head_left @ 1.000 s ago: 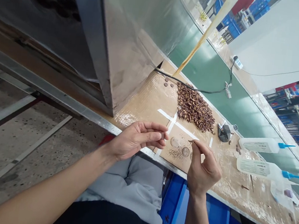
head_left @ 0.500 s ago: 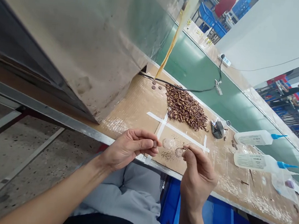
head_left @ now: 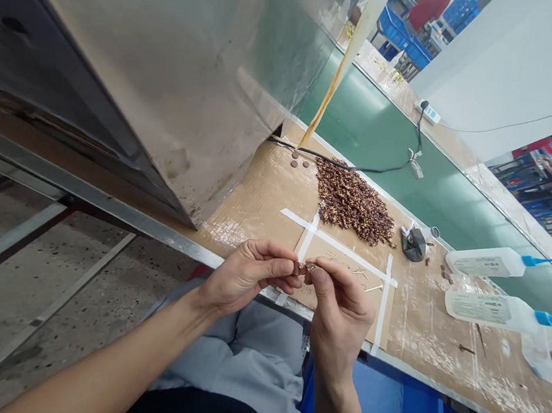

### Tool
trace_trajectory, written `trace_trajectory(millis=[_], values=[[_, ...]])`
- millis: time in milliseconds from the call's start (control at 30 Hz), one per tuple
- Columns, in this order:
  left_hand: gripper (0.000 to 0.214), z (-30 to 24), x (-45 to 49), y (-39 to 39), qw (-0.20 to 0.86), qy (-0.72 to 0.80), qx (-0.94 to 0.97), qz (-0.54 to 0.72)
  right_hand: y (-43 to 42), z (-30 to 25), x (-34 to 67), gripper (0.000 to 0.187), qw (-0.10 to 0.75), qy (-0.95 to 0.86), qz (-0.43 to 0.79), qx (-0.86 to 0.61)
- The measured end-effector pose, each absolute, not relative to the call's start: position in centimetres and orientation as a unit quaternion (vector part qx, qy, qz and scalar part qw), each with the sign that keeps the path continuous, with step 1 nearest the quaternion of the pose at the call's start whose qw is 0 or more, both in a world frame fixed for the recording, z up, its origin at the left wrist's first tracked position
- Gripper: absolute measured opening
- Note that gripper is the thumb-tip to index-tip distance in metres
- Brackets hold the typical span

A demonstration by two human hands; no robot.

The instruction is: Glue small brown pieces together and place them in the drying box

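Observation:
My left hand (head_left: pixel 254 273) is closed, pinching a small brown piece (head_left: pixel 298 268) between thumb and fingertips. My right hand (head_left: pixel 344 309) is also closed, its thumb and forefinger on a tiny shiny piece too small to name. The fingertips of both hands meet, so the two pieces are together or nearly so; I cannot tell whether they are joined. Beneath the hands lies a cardboard mat (head_left: pixel 301 294) edged with white tape (head_left: pixel 345 248), with small dark specks and thin pale sticks (head_left: pixel 374 288) on it. My right hand covers part of the mat.
A heap of small brown-and-gold parts (head_left: pixel 355 205) lies behind the mat. Brown discs (head_left: pixel 294 163) sit left of it, near a black cable (head_left: pixel 330 156). Two blue-tipped bottles (head_left: pixel 484 262) lie at right beside a dark pouch (head_left: pixel 413 244). A large metal housing (head_left: pixel 190 125) stands left.
My right hand has moved left to meet my left hand. Clear round pieces seen on the mat earlier no longer show. The view has shifted slightly.

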State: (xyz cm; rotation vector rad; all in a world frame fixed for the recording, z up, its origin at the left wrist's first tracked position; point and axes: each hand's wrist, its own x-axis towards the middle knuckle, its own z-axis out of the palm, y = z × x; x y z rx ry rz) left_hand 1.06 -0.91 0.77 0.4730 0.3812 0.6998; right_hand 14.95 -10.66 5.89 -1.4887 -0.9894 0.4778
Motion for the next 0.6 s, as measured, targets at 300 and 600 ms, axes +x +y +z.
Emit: trace_trajectory(millis=[300,600], values=[[0.028,0.73,1.03,-0.95,0.897,0.186,0.219,0.335,-10.82,5.73,15.13,0.01,0.59,-0.436,0.19,-0.652],[0.03,0.69,1.14,-0.97,0.898,0.19,0.216,0.334,-10.88,5.87,15.2,0.007,0.568,-0.479,0.132,-0.656]])
